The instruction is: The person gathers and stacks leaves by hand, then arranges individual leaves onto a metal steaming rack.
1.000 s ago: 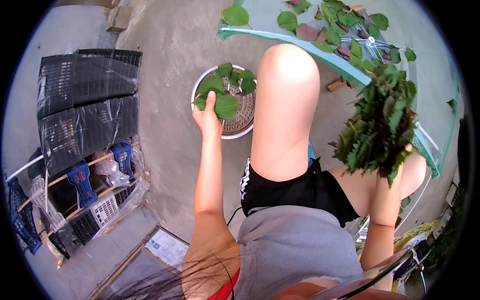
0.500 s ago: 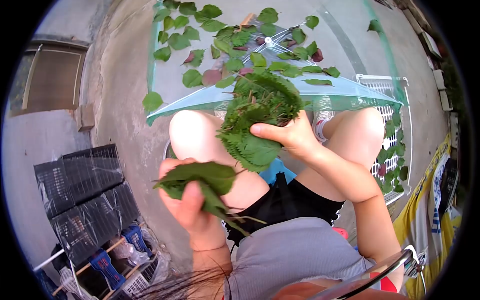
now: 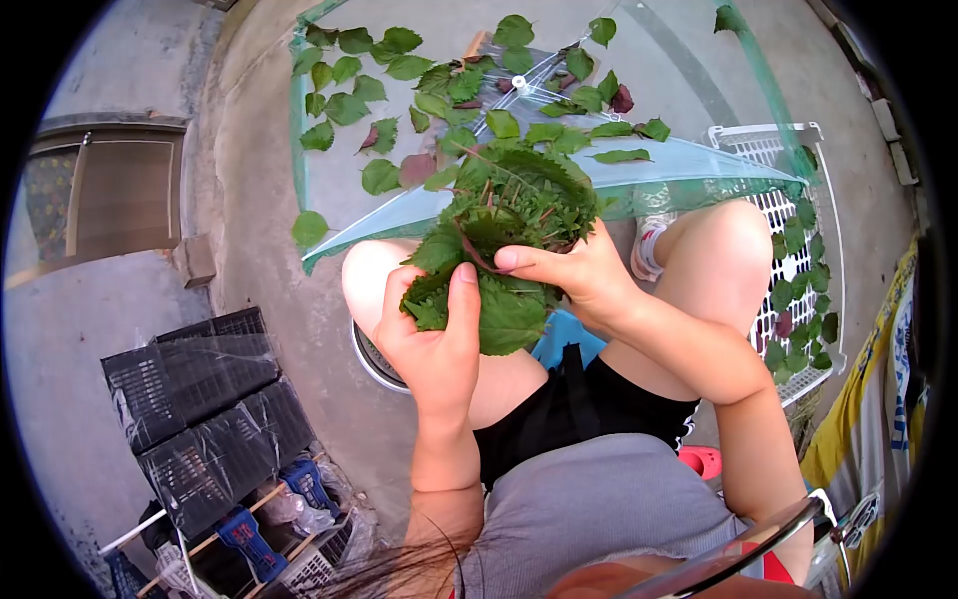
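Observation:
My right hand (image 3: pixel 594 275) grips a thick bundle of green serrated leaves (image 3: pixel 514 205), thumb pressed on the near side and its fingers mostly hidden behind. Cut-looking stems show in the bundle's middle. My left hand (image 3: pixel 434 334) is closed on leaves (image 3: pixel 431 297) at the bundle's lower left, with the thumb in front and fingers behind. Both hands meet at the bundle, above my lap. A reddish stem runs beside the right thumb.
Ahead, an upturned clear umbrella (image 3: pixel 399 215) with green trim holds scattered leaves. To the right stands a white plastic rack (image 3: pixel 833 240) with more leaves. Black crates (image 3: pixel 190 369) wrapped in plastic stand at left. A round metal-rimmed container (image 3: pixel 371 364) sits beside my left knee.
My left hand has moved up and right, bringing its leaves against the bundle. My right hand has kept its grip in nearly the same place.

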Demonstrator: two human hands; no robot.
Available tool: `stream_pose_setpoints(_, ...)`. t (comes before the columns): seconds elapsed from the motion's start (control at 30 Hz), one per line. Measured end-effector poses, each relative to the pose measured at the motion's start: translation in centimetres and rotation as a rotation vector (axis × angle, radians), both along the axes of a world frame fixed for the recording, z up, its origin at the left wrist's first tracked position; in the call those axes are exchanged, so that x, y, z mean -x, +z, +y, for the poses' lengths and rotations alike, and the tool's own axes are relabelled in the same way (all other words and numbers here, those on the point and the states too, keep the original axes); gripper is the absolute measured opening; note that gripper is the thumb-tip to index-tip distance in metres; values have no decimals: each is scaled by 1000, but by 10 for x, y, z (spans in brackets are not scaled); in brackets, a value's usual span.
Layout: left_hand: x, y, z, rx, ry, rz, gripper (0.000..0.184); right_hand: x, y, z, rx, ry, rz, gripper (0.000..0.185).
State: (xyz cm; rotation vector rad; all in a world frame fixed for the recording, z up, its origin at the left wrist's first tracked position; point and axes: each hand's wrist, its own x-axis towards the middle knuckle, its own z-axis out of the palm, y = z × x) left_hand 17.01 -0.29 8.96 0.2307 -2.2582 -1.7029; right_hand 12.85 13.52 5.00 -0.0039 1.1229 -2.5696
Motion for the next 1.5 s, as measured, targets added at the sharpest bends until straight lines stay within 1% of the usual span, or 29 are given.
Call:
stream_pose_setpoints(0.03, 1, 0, 1, 5, 2, 1, 12, 0, 1, 0, 56, 28, -53, 51)
stream_pose_setpoints(0.17, 3, 2, 2, 67, 5, 16, 11, 2, 5, 3, 129, 70, -95, 57)
stream_pose_setpoints(0.23, 4, 2, 2, 99, 6, 10, 12, 2, 2, 4, 104, 63, 74, 58)
stream_pose_setpoints(0.27, 6, 1, 3, 96, 12, 47, 10, 2, 2, 4, 104, 63, 73, 58)
stream_pose_setpoints(0.33, 7, -1, 4, 93, 18, 84, 11, 2, 2, 4, -57, 60, 172, 53)
stream_pose_setpoints(0.37, 6, -1, 4, 82, 3, 84, 11, 2, 2, 4, -57, 61, 172, 53)
stream_pose_setpoints(0.43, 5, -1, 4, 70, -11, 84, 11, 2, 0, 2, -20, 30, 60, 43)
stream_pose_setpoints(0.47, 4, 0, 3, 36, -18, 72, 12, 1, -2, 0, 25, 11, 13, 40)
stream_pose_setpoints(0.53, 3, -1, 2, 2, -25, 62, 13, 1, -3, -2, 26, -5, -13, 39)
stream_pose_setpoints(0.6, 2, -5, 2, -122, 3, 87, 17, 0, -5, -4, 28, -22, -40, 39)
stream_pose_setpoints(0.67, 0, -8, 0, -136, 22, 91, 19, 0, -7, -3, -10, -14, -22, 42)
stream_pose_setpoints(0.73, -2, -11, -6, -145, 41, 97, 21, 1, -6, -3, 10, -17, -35, 42)
stream_pose_setpoints(0.83, -8, -12, -12, -77, 89, 106, 23, 2, -3, -3, 22, -35, -17, 41)
stream_pose_setpoints(0.9, -12, -9, -11, -222, 164, 161, 22, 3, -3, -2, 14, -51, 15, 41)
stream_pose_setpoints(0.93, -15, -6, -10, -288, 152, 197, 22, 3, -5, -1, -46, -69, 48, 41)
stream_pose_setpoints(0.97, -16, -1, -7, -288, 153, 196, 22, 2, -6, -1, -107, -87, 82, 41)
stream_pose_setpoints(1.03, -18, 8, 0, -344, 132, 238, 25, 0, -9, -4, -132, -115, 95, 39)
stream_pose_setpoints(1.07, -16, 3, 1, -274, 140, 267, 25, -1, -10, -6, -156, -146, 110, 37)
stream_pose_setpoints(1.1, -9, 1, 5, -275, 146, 268, 25, -1, -10, -6, -157, -140, 111, 37)
stream_pose_setpoints(1.17, 7, -1, 16, -121, 110, 300, 23, -2, -11, -5, -124, -115, 100, 37)
stream_pose_setpoints(1.2, 8, -3, 18, -69, 112, 240, 17, -2, -9, -5, -127, -110, 104, 37)
stream_pose_setpoints(1.23, 11, -7, 18, -70, 117, 244, 17, -3, -7, -5, -85, -115, 37, 38)
stream_pose_setpoints(1.27, 13, -12, 17, 62, 129, 279, 17, -3, -5, -5, -42, -122, -32, 39)
stream_pose_setpoints(1.3, 14, -14, 16, 196, 140, 311, 17, -2, -3, -3, -42, -121, -32, 39)
stream_pose_setpoints(1.37, 14, -15, 17, 228, 148, 315, 18, 0, -2, 2, 26, -18, -12, 49)
stream_pose_setpoints(1.4, 14, -16, 17, 251, 153, 328, 18, 1, -2, 2, 25, -16, -14, 49)
stream_pose_setpoints(1.47, 16, -17, 16, 273, 162, 343, 17, 1, -2, 2, 92, 1, 113, 58)
stream_pose_setpoints(1.5, 18, -17, 16, 328, 176, 394, 18, 3, -3, 2, 90, 5, 113, 58)
